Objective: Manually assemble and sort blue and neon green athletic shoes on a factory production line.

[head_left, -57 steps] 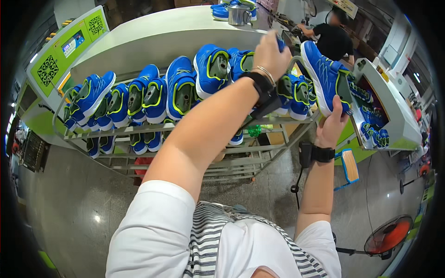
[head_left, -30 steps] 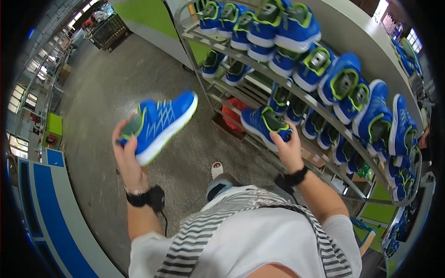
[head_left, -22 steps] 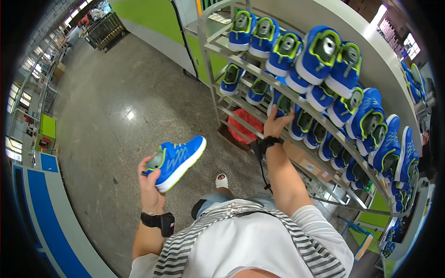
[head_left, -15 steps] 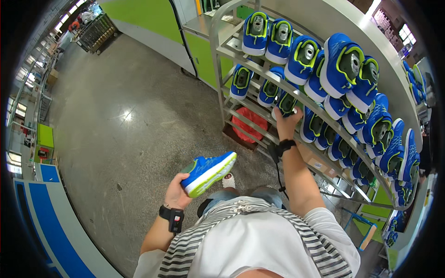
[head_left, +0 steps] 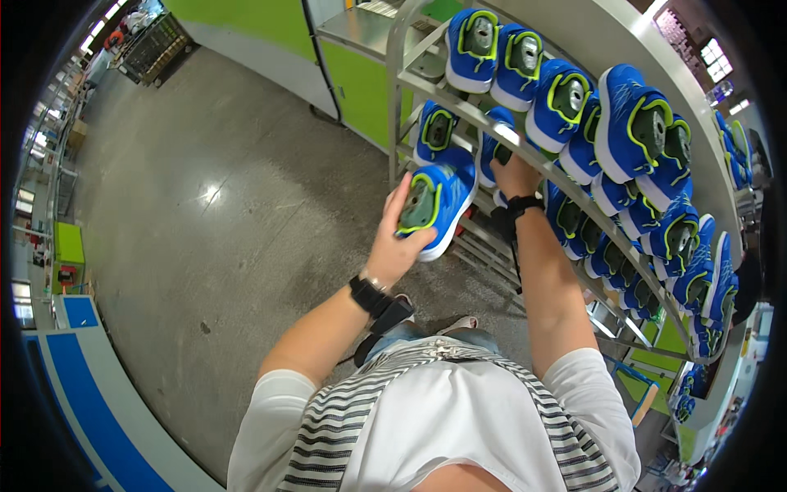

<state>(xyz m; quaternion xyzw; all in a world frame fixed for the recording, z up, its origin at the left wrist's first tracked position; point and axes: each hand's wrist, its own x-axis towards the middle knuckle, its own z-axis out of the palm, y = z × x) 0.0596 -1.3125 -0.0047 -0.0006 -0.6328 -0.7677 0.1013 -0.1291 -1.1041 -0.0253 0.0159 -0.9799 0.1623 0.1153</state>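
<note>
My left hand grips a blue sneaker with lime trim and a white sole, thumb and fingers around its heel end. A dark green last fills its opening. The sneaker is tilted, its toe toward the lower shelf of a metal rack. My right hand reaches into that shelf, its fingers closed at a blue sneaker there. The hand and the shelf rail partly hide that shoe. Just left of it stands another blue sneaker.
Several matching sneakers with lasts line the upper shelf, and more fill the lower one to the right. The curved front rail runs past my right hand. A blue and white panel stands at lower left; a wheeled cart is far left.
My left hand has lifted its sneaker up and right to the rack, turning the opening into view. My right hand has moved slightly up, still inside the lower shelf.
</note>
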